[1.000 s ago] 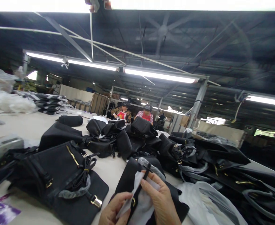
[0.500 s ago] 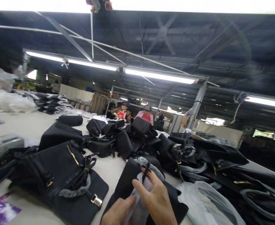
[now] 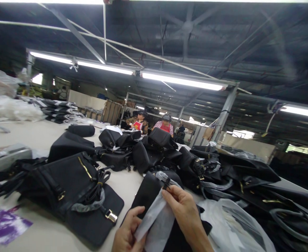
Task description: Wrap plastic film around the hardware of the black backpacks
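Note:
A black bag [image 3: 150, 192] lies in front of me on the table, partly covered by my hands. Over it spreads a whitish translucent wrapping sheet [image 3: 157, 218]. My left hand [image 3: 130, 229] is closed on the sheet's lower left edge. Fingers of my right hand [image 3: 186, 211] pinch the sheet's upper end, close against a small black strap end [image 3: 166, 182]. Just above that strap, the bag's handle [image 3: 160, 176] is wrapped in clear film. To the left is another black bag [image 3: 64, 182] with a gold zip and a gold buckle [image 3: 111, 216].
Black bags [image 3: 161, 138] are heaped behind my hands and along the right. A bundle of clear plastic bags [image 3: 235, 224] lies right of my right hand. A purple-and-white printed sheet [image 3: 4, 224] is at lower left. Two people [image 3: 164, 126] sit beyond the table [image 3: 119, 182].
My right hand has closed its pinch at the strap, and the wrapping sheet is now spread out between both hands. My left hand's fingers have come up along the sheet's edge.

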`<state>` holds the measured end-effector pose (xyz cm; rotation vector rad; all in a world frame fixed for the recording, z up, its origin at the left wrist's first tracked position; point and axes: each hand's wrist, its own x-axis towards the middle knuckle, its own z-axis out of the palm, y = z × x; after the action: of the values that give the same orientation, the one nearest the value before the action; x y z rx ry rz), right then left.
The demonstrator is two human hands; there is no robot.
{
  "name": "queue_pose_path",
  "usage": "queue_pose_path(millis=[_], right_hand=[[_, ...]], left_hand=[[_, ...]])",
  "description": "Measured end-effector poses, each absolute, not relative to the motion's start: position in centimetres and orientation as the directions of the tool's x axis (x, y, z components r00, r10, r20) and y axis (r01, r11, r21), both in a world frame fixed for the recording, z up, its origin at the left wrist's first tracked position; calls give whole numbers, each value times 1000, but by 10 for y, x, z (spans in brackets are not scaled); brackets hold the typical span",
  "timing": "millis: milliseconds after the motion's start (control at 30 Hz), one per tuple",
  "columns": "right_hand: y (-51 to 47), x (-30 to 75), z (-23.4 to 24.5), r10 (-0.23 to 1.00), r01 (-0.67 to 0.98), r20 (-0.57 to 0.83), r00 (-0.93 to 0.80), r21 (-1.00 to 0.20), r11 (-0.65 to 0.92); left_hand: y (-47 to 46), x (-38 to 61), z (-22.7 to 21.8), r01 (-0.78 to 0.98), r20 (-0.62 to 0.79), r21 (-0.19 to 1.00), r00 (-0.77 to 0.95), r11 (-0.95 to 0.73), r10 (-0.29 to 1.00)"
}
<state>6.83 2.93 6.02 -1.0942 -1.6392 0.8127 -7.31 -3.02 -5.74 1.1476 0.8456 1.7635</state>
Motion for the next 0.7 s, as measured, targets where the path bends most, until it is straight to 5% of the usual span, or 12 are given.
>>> queue_pose_path(millis=[333,500,700], right_hand=[[25,69,65,928,192,347,-140,-910,369],[27,70,64,930,185,334,-154,-915,360],[28,74,68,914,210,335,-227,-900,382]], left_hand=[[-34,-86,-29,-591,260,797,145,-127,955],[-15,-89,-9,-486,37,872,188,60,981],[-6,-75,0,-379,63,925,189,14,980]])
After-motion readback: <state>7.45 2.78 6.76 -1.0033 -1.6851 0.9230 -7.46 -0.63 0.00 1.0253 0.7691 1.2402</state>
